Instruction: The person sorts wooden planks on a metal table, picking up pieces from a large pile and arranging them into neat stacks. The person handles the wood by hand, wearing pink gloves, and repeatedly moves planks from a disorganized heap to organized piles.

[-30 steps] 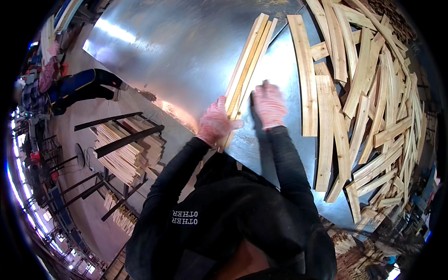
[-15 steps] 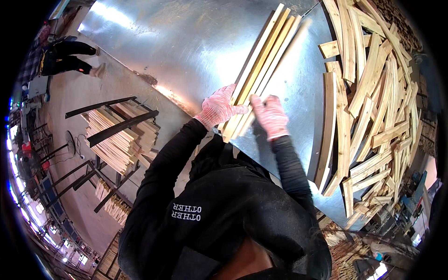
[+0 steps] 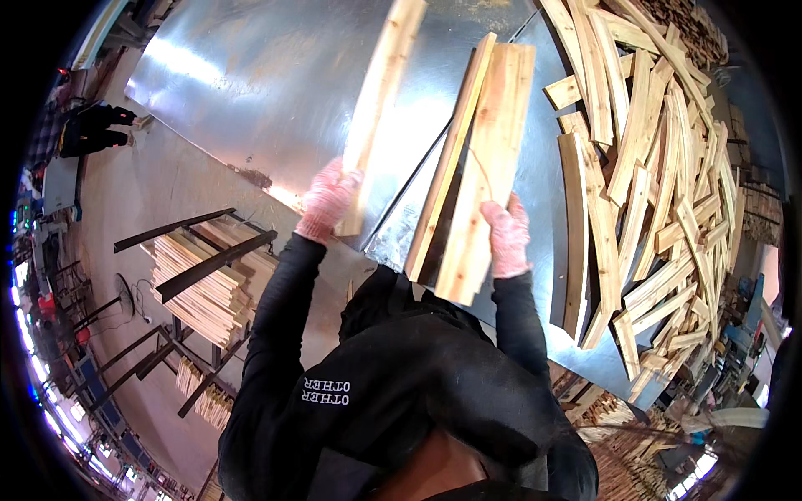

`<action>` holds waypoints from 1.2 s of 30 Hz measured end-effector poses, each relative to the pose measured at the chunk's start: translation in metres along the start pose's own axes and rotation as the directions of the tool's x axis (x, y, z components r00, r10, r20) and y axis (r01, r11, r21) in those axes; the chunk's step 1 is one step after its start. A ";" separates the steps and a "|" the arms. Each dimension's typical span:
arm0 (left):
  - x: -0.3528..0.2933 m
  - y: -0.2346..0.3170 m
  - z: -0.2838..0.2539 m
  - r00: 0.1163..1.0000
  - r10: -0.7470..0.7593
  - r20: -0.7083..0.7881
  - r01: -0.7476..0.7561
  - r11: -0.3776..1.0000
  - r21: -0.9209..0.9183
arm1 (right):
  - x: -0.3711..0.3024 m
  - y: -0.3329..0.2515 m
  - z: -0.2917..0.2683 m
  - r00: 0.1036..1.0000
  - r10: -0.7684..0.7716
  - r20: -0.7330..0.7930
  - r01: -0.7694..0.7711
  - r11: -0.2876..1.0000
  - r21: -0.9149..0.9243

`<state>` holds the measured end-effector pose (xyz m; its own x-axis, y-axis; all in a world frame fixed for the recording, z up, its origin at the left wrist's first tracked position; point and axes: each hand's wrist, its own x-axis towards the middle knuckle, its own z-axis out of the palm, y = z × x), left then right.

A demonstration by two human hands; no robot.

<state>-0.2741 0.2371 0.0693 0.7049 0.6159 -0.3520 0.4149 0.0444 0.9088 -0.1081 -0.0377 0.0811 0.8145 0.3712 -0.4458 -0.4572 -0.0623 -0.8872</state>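
My left hand [image 3: 330, 200], in a pink-and-white knit glove, is closed on the near part of a pale wooden slat [image 3: 383, 100]. That slat is held off to the left, apart from the others. My right hand [image 3: 507, 236], gloved alike, grips the right edge of a few flat slats [image 3: 493, 150], with its thumb on top. Between the two hands another slat [image 3: 451, 159] stands tilted on edge, touching the flat ones near their far end. All of this is over the shiny metal table [image 3: 276, 108].
A large heap of loose wooden pieces [image 3: 660, 175] covers the table's right side, with one curved slat [image 3: 574, 238] at its near edge. Left of the table, a dark metal rack [image 3: 219, 263] holds stacked slats. Farther left, another person [image 3: 96, 129] stands on the floor.
The bundle held by both hands has come apart. My left hand has moved left with one slat, while my right hand has shifted slightly right and nearer, gripping flat slats.
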 end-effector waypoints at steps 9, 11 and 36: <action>0.026 0.001 -0.045 0.977 0.103 -0.187 0.013 0.846 0.533 | 0.022 -0.041 0.119 0.966 -0.252 0.056 0.222 0.701 -0.678; 0.028 -0.002 -0.032 0.993 0.019 -0.115 0.047 0.838 0.543 | 0.048 -0.006 0.156 0.978 -0.183 0.096 0.194 0.651 -0.734; 0.065 0.005 -0.076 0.940 0.247 -0.235 -0.005 0.699 0.715 | 0.118 0.026 0.246 0.603 -0.149 0.784 0.787 0.272 -0.554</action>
<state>-0.2695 0.3369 0.0683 0.6299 0.7748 -0.0542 0.6983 -0.5344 0.4763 -0.1120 0.2326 0.0344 0.2797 0.9591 -0.0430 0.7144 -0.2379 -0.6580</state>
